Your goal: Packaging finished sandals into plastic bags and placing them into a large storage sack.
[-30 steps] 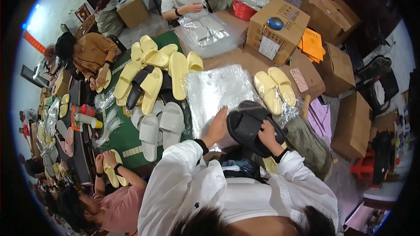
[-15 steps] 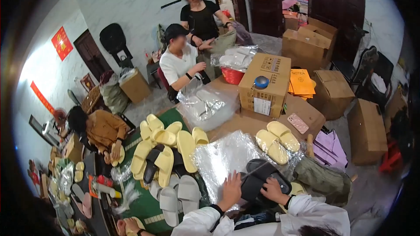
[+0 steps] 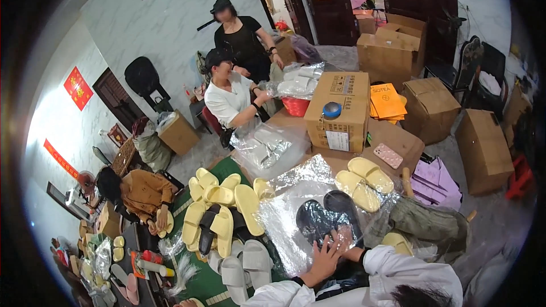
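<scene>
A pair of black slippers (image 3: pixel 311 219) lies on the near side of the table, with clear plastic bag film over their far ends. My left hand (image 3: pixel 322 261) rests on the near part of the pair, fingers spread. Right beside it, my right hand (image 3: pixel 344 240) lies on the slippers with its fingers stretched out, partly overlapped by the left. More clear plastic bags (image 3: pixel 277 214) are spread out under and beside the pair. Just beyond, to the right, sits a pair of yellow slippers (image 3: pixel 364 185) in clear plastic.
Loose yellow slippers (image 3: pixel 219 194) and grey slippers (image 3: pixel 257 264) are heaped on the left. A taped carton (image 3: pixel 335 113) bearing a blue tape roll (image 3: pixel 331 110) stands at the back; a pink phone (image 3: pixel 390 155) is nearby. Several co-workers sit or stand around the table.
The black slippers, uncovered before, now have clear film over their far ends. My left hand has moved right, close against my right hand. The co-worker in white has turned toward the bagged slippers.
</scene>
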`<state>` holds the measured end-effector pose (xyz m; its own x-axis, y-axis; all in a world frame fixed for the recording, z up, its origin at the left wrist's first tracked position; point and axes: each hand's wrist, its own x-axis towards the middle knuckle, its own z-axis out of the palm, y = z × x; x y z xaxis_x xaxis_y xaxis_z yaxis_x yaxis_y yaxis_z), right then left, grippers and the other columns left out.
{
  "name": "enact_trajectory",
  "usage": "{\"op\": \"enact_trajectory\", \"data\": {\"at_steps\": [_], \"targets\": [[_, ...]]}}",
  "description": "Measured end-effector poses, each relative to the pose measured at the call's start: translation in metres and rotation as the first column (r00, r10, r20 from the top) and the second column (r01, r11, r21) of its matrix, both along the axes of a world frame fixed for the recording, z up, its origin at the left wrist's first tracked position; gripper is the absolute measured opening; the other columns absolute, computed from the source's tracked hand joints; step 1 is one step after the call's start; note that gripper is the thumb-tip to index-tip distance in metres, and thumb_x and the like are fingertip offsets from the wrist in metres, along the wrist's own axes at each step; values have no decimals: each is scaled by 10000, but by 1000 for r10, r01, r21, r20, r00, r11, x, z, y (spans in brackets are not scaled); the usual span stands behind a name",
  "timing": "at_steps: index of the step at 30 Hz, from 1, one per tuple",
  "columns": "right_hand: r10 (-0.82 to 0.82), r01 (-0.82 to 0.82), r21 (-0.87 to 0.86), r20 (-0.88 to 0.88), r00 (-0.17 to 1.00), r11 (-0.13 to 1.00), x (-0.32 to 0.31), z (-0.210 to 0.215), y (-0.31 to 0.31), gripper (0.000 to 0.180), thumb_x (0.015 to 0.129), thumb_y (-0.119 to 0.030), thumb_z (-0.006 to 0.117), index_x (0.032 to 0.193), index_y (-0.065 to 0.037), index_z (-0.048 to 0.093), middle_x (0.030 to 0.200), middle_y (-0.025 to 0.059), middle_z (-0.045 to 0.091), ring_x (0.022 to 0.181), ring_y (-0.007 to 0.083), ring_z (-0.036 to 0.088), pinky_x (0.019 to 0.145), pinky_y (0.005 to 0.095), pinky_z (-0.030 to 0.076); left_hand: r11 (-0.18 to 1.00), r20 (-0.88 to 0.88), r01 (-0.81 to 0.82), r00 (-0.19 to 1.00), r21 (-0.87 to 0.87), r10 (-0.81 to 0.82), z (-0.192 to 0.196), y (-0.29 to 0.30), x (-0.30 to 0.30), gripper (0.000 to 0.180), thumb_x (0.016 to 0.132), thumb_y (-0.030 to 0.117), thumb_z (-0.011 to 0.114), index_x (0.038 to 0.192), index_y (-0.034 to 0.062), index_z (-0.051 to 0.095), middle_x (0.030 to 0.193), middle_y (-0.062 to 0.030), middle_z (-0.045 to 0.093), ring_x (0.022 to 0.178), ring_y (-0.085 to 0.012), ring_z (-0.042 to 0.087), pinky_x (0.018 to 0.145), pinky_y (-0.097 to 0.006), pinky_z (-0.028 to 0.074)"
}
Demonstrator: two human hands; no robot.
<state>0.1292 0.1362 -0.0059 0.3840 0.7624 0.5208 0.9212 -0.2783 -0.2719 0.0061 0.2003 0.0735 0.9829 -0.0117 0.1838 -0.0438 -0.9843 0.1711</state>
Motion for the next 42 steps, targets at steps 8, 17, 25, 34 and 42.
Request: {"op": "enact_trajectory", "data": {"at_steps": [8,17,25,34,42], "targets": [[-80,80,25,-9,997,996,25,43,28,272,711,-281,574,813,-32,615,919,191,510,952,342,448,783,492,345,806,102,-22,990,-591,102,34,-18,13,386,796,-11,427,1176,19,483,1174,-170,501,1134,-343,402,948,-355,334],[342,-355,62,-467,816,933,77,56,27,496,766,-246,595,1186,-5,486,1295,219,391,1229,377,303,1013,422,243,478,193,-89,838,-874,510,74,-8,59,243,909,74,389,1113,-6,492,984,-141,578,866,-169,556,680,-289,473],[367,-346,186,-723,585,920,27,135,-36,598,783,-103,588,1306,7,319,1347,162,332,1254,261,304,1021,349,244,571,130,-40,958,-820,254,93,-4,57,318,856,62,397,1155,39,502,998,-132,587,939,-237,547,820,-352,436],[190,202,479,-649,737,854,137,136,-1,376,945,-234,378,1205,23,468,1159,113,529,1006,183,505,887,276,375,605,80,-397,789,-691,609,87,40,48,421,720,33,531,1137,60,479,1176,-169,466,1107,-331,433,929,-391,360],[83,168,322,-640,764,932,180,119,-38,313,904,-196,456,1093,45,524,1044,99,567,929,191,518,816,296,388,197,6,-739,253,-644,967,32,147,-79,432,707,85,590,1128,65,494,1093,-213,498,1029,-369,471,873,-413,385]]}}
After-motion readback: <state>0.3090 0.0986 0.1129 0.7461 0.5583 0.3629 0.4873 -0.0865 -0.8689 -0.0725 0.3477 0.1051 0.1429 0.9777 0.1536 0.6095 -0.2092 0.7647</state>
